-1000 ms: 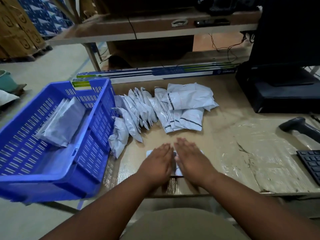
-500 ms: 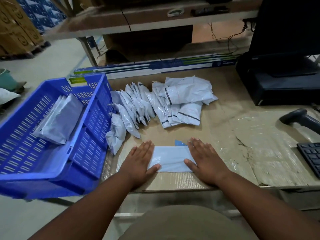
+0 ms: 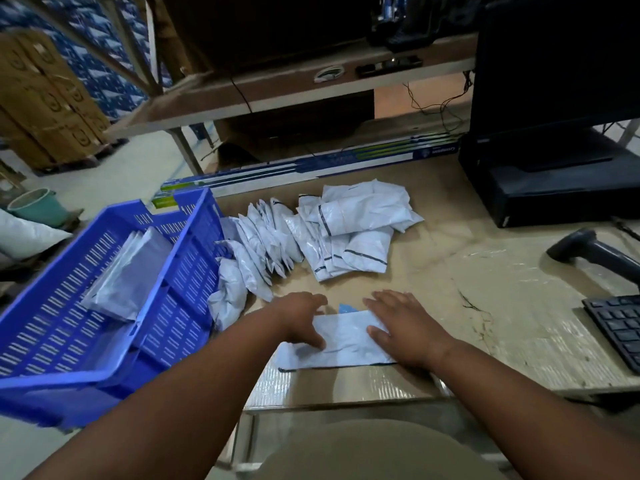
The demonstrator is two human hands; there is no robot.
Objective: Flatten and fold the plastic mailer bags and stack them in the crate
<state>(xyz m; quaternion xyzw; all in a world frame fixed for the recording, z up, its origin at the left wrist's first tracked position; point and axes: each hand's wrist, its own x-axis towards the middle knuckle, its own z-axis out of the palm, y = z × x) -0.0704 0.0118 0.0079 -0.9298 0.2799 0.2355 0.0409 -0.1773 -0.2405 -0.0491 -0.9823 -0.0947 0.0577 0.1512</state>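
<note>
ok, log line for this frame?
step: flattening | left hand: flat on mailer bag | right hand: flat on it | crate: holds folded bags | unfolded pile: waiting

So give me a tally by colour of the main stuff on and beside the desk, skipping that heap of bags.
Blue: 1, the crate
White: 1, the mailer bag under left hand and right hand
Black: 3, the barcode scanner, keyboard and monitor
Total: 5
</note>
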